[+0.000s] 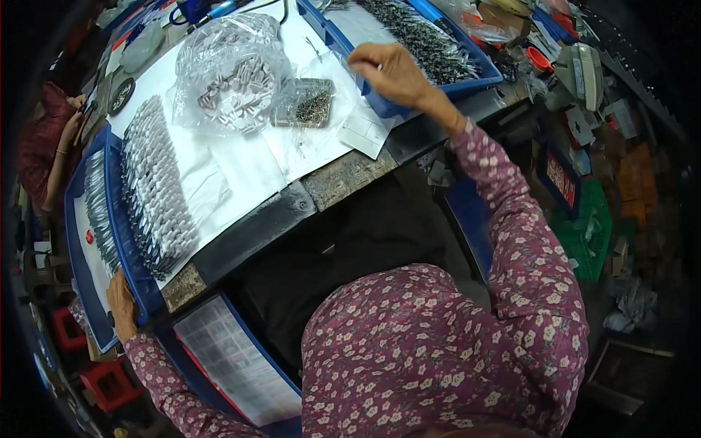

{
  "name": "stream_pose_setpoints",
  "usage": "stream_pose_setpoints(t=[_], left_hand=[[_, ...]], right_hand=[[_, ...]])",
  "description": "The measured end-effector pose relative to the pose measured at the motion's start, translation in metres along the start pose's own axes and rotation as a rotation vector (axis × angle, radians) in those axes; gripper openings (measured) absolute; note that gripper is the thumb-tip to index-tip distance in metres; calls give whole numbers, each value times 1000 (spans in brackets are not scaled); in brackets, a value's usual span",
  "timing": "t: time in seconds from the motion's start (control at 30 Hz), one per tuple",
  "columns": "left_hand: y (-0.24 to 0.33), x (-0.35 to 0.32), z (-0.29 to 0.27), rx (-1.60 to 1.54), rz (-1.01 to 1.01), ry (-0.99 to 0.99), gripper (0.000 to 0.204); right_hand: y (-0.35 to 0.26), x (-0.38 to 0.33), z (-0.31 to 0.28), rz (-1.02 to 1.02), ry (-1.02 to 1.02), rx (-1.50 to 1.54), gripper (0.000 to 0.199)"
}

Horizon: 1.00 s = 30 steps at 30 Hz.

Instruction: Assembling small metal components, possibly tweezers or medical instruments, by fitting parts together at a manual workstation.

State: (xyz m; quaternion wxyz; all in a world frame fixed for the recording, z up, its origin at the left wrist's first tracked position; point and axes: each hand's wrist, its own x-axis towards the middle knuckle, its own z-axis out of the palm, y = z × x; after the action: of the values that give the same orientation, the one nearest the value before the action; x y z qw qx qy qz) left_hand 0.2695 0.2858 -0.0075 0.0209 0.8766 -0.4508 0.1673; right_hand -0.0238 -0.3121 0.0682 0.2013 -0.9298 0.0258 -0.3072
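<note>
1. Where the tabletop (343, 179) is covered with white paper sheets (241, 171), a crumpled clear plastic bag (232, 69) sits at its far middle, holding small pale cylindrical pieces; just beside it on the right lies a small flat clear packet (307, 102) of fine dark metal parts; a red package (561, 179) with a pale label stands below the tabletop at the right, next to a green crate (595, 230).
2. Blue tray at the right (409, 44): a shallow bin on the far right of the tabletop, heaped with dark, thin metal parts (423, 33); its near rim lies under the right hand.
3. Blue tray at the left (128, 241): a long bin along the left edge, filled with close rows of grey-and-black pieces (153, 190); a second blue tray (80, 241) beside it, further left, carries a thinner row of similar parts.
4. Compartmented clear box (234, 358): set below the near edge of the tabletop, its small cells pale.
5. Right hand (387, 73): arm in a floral sleeve stretched forward, wrist bent, fingers curled narrow over the near rim of the right tray; whether they pinch anything cannot be told.
6. Left hand (120, 299): arm reaching out to the left, fingers wrapped around the near corner of the left tray, gripping its rim.
</note>
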Motion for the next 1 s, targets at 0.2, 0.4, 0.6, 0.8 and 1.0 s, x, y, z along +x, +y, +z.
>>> stream_pose_setpoints(t=[0.2,0.4,0.6,0.8,1.0], left_hand=[[11,8,-7,101,14,-61,31],[10,4,-17,130,-73,-111,32],[3,-2,-26,128,-25,10,37],[63,19,-88,227,-391,37,20],[139,36,-138,-229,-528,560,20]], right_hand=[[112,10,-7,255,-203,-493,24],[131,2,2,222,-406,-420,19],[121,10,8,264,-436,-428,20],[111,20,1,380,-301,-499,19],[91,22,-14,481,49,110,24]])
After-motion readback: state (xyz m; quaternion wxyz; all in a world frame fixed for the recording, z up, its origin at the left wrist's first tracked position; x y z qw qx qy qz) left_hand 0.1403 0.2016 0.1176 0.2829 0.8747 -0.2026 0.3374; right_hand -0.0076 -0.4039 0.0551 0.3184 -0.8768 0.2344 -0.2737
